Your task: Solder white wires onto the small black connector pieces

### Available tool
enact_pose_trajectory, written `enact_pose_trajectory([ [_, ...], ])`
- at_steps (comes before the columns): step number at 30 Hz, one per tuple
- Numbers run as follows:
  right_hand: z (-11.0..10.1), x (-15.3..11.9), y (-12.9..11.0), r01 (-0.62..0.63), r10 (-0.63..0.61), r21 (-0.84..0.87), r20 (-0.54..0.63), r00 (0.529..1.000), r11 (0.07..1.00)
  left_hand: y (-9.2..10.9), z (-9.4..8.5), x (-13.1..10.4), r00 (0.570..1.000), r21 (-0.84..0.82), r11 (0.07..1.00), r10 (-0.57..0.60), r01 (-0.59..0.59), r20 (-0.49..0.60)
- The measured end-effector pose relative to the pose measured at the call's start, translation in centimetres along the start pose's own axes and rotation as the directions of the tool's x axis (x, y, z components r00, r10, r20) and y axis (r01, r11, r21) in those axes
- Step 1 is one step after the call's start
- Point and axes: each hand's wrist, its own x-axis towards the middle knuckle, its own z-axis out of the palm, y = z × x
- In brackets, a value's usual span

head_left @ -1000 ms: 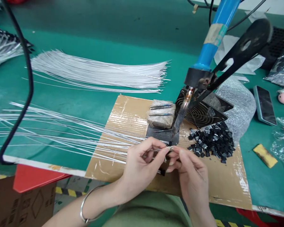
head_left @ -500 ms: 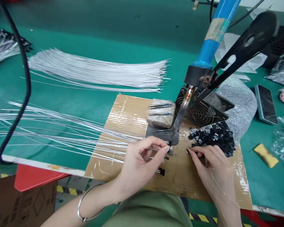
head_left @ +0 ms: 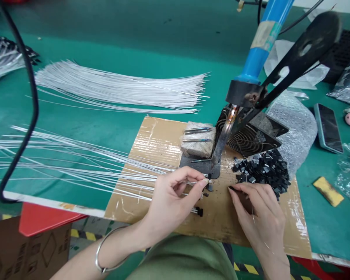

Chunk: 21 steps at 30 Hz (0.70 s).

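My left hand point(head_left: 173, 200) is closed in a pinch on a thin white wire point(head_left: 190, 182), its end by the fingertips. Several white wires point(head_left: 105, 167) run from the left beneath this hand, and black-tipped ends point(head_left: 198, 211) show below it. My right hand point(head_left: 261, 214) pinches a small black piece point(head_left: 231, 188) between thumb and forefinger, beside a pile of small black pieces point(head_left: 270, 169). A thin pale strand lies across that hand. Above both hands a blue-handled soldering iron point(head_left: 252, 66) hangs tip down in a black bracket.
Cardboard point(head_left: 151, 136) lies under the work. A stone-like block point(head_left: 198, 146) carrying metal tips and a black fan point(head_left: 247, 132) stand behind the hands. A bundle of white wires point(head_left: 119, 87) lies farther back. To the right are a phone point(head_left: 328, 128) and a yellow sponge point(head_left: 328, 191).
My right hand has shifted slightly left and down from the pile's edge, with the small black piece at its fingertips. My left hand has barely moved.
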Motion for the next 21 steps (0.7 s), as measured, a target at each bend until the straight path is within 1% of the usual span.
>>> enact_pose_trajectory([
  [1, 0.0, 0.1, -0.2, -0.002, 0.002, 0.017, -0.016, 1.000, 1.000, 0.0, 0.0, 0.0, 1.000, 0.002, 1.000, -0.005, 0.005, 0.000],
  [2, 0.1, 0.1, -0.5, -0.028, 0.030, 0.045, -0.028, 0.999, 0.999, -0.1, 0.0, 0.0, 1.000, 0.006, 1.000, -0.009, 0.009, -0.001],
  [4, 0.2, 0.3, -1.1, -0.134, 0.140, 0.128, -0.041, 0.989, 0.983, -0.1, 0.0, 0.1, 1.000, 0.019, 1.000, -0.014, 0.014, 0.000],
  [6, 0.3, 0.5, -1.7, -0.261, 0.278, 0.234, -0.042, 0.960, 0.937, -0.2, -0.2, 0.2, 1.000, 0.029, 0.999, -0.016, 0.016, 0.003],
  [8, 0.3, 0.7, -2.2, -0.358, 0.386, 0.342, -0.015, 0.923, 0.869, -0.2, -0.3, 0.2, 1.000, 0.040, 0.999, -0.020, 0.020, 0.007],
  [11, 0.3, 1.3, -3.1, -0.467, 0.520, 0.506, 0.043, 0.853, 0.725, -0.1, -0.4, 0.2, 1.000, 0.078, 0.997, -0.028, 0.027, 0.008],
  [13, 0.4, 1.9, -3.6, -0.516, 0.594, 0.612, 0.092, 0.799, 0.600, 0.1, -0.4, 0.3, 0.999, 0.085, 0.996, -0.037, 0.036, 0.014],
  [14, 0.5, 2.1, -3.9, -0.530, 0.613, 0.656, 0.127, 0.779, 0.537, 0.2, -0.4, 0.3, 0.999, 0.072, 0.996, -0.044, 0.043, 0.018],
  [17, 0.9, 2.9, -4.5, -0.547, 0.627, 0.741, 0.222, 0.747, 0.389, 0.6, -0.5, 0.6, 0.997, -0.006, 0.998, -0.059, 0.059, 0.054],
  [21, 1.5, 3.3, -5.2, -0.550, 0.645, 0.801, 0.294, 0.705, 0.236, 1.2, -0.7, 0.8, 0.988, -0.121, 0.991, -0.033, 0.052, 0.149],
])
